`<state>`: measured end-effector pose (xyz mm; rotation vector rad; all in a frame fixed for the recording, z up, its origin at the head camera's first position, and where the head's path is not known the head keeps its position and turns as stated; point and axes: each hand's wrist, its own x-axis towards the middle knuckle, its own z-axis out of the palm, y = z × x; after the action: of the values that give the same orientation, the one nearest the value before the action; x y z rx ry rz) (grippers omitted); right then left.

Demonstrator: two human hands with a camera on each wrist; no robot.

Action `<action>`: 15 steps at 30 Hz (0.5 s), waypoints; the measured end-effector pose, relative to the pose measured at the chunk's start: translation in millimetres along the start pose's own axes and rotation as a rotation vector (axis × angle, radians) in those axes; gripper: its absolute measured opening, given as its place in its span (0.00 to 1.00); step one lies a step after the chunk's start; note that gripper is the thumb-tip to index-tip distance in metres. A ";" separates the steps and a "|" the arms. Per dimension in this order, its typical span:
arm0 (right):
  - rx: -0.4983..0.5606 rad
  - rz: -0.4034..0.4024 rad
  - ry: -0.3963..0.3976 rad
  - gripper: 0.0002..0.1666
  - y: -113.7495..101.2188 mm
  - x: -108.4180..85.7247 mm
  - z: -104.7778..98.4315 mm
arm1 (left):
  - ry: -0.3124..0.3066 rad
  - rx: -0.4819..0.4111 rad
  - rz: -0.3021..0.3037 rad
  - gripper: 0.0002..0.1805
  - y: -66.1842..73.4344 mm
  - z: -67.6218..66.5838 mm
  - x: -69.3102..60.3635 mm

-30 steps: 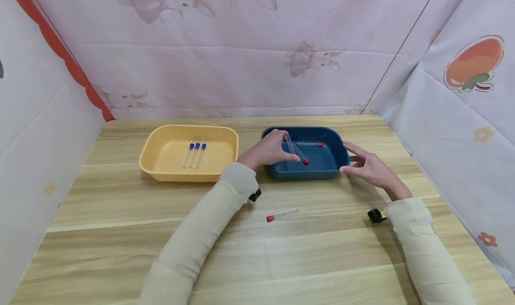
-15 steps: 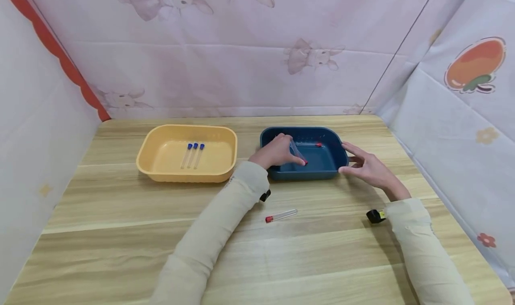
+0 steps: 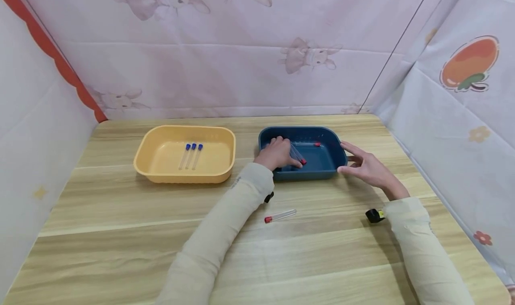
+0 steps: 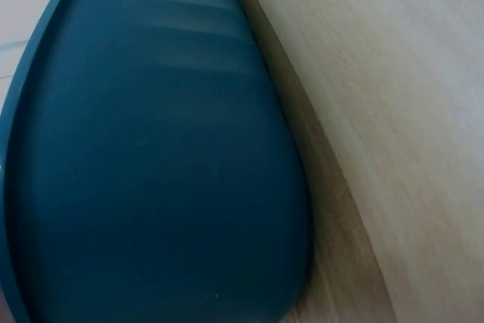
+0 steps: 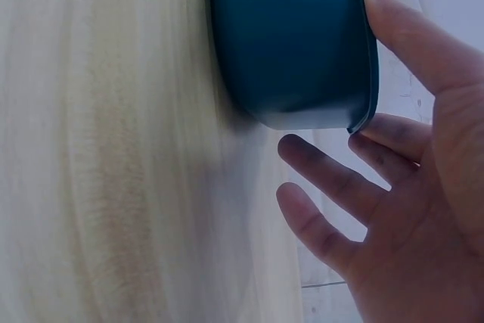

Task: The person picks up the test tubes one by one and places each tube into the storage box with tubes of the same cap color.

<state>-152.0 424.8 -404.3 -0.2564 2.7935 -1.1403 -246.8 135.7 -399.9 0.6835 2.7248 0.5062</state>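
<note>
My left hand [image 3: 277,154] reaches into the dark blue plastic basin [image 3: 307,175], fingers bent and thumb extended beside red-capped test tubes [image 3: 297,153]. It appears to hold one of these tubes low near the basin's bottom; its fingertips are partly hidden. Another red-capped tube [image 3: 306,144] lies along the basin's back. At the basin's right end, my right hand [image 3: 368,168] grips the rim between thumb and fingers; in the right wrist view, two fingers [image 5: 333,179] stand away from the wall. Only the basin's outer wall [image 4: 166,149] fills the left wrist view's left side.
A yellow basin [image 3: 185,178] with three blue-capped test tubes [image 3: 190,156] stands to the left. One red-capped test tube [image 3: 280,216] lies on the wooden table [image 3: 120,251] in front of the blue basin. Printed cloth walls [image 3: 225,81] enclose the back and sides.
My left hand has moved slightly right and lower into the blue basin, bringing a red-capped test tube down beside another. The right hand keeps its hold on the rim.
</note>
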 end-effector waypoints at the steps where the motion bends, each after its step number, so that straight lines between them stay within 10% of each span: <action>1: 0.001 0.001 0.000 0.51 -1.0 -0.5 -0.6 | -0.003 0.008 -0.006 0.41 0.8 -0.1 0.0; 15: 0.001 0.024 -0.010 0.52 -7.5 -3.7 -1.6 | -0.006 0.129 0.020 0.41 2.2 3.4 -0.6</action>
<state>-147.8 421.3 -397.7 -0.2266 2.7796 -1.1316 -244.2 138.1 -402.0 0.7431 2.7662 0.3344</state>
